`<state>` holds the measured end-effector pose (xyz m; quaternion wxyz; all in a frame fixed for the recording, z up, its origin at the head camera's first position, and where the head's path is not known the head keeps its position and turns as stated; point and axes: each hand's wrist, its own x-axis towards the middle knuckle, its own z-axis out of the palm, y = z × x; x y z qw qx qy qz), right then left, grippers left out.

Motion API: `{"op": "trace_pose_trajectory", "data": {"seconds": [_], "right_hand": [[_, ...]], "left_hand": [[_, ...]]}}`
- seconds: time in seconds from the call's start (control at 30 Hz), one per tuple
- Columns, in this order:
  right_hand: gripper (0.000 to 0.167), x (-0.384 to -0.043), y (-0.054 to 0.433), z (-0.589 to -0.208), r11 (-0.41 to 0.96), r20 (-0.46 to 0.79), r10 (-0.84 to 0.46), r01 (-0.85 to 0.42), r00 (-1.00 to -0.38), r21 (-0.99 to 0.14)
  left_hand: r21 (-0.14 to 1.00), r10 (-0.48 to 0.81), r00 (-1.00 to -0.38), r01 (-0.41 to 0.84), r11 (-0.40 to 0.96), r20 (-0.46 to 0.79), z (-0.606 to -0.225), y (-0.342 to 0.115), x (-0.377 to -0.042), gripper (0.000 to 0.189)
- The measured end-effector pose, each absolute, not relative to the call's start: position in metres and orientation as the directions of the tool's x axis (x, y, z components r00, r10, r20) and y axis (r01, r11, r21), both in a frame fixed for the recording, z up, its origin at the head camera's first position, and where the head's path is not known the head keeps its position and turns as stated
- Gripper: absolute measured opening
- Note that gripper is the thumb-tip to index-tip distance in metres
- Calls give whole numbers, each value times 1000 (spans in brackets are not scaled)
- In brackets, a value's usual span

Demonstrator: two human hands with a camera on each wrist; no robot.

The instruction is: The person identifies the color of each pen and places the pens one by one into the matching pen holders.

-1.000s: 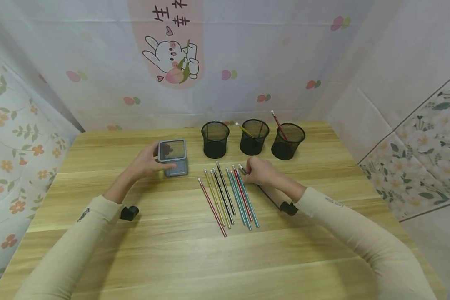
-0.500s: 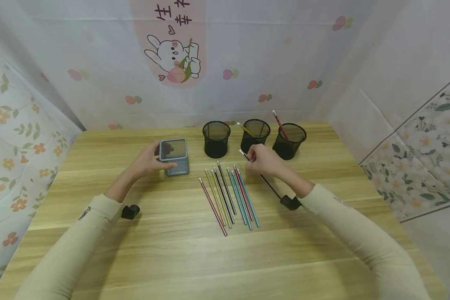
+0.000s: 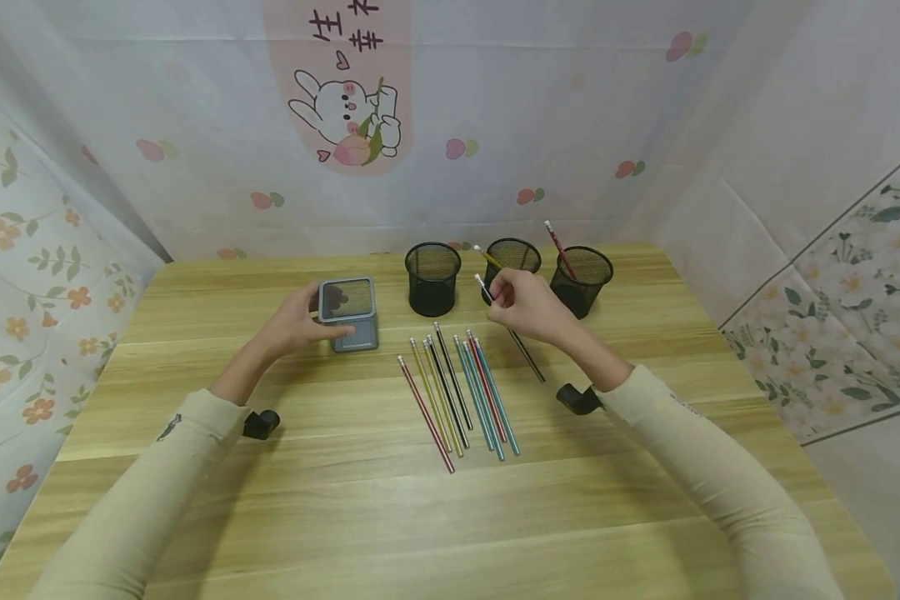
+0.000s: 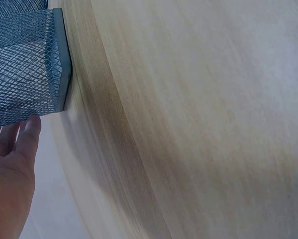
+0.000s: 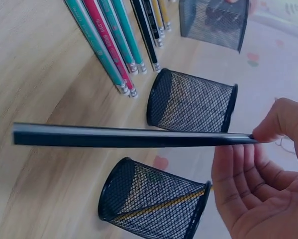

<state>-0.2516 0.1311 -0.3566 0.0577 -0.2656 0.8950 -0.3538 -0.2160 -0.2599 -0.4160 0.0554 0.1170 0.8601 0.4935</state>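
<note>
My left hand (image 3: 297, 321) grips a grey square mesh pencil holder (image 3: 356, 333) standing on the table, thumb across its front and fingers behind; the left wrist view shows fingertips at the mesh side. Between thumb and fingers, my right hand (image 3: 528, 307) pinches a black pencil (image 5: 129, 137) near its eraser end. That pencil slants down toward the table in front of the middle black round mesh cup (image 3: 521, 252), which the hand partly covers. A yellow pencil (image 5: 163, 205) leans inside this cup.
Several pencils (image 3: 450, 392) in red, yellow, black and teal lie side by side mid-table. Another black mesh cup (image 3: 431, 283) stands left of the middle one. The right cup (image 3: 587, 279) holds a red pencil (image 3: 561, 250). A printed curtain (image 3: 495, 100) hangs behind the table.
My right hand has lifted the black pencil from the table beside the row and carried it up and back toward the middle cup. The left hand stays on the grey holder.
</note>
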Motion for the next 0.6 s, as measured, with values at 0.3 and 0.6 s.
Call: {"op": "trace_pose_trajectory", "data": {"seconds": [0.3,0.6], "right_hand": [[13,-250,124,-353,537,204,-536,-517,-819,-667],[10,-246,115,-343,457,342,-526,-598,-779,-659]], "left_hand": [[868,254,-967,137,478,13,-417,-261,-217,70],[861,256,-966,150,486,23,-416,-260,-216,67]]}}
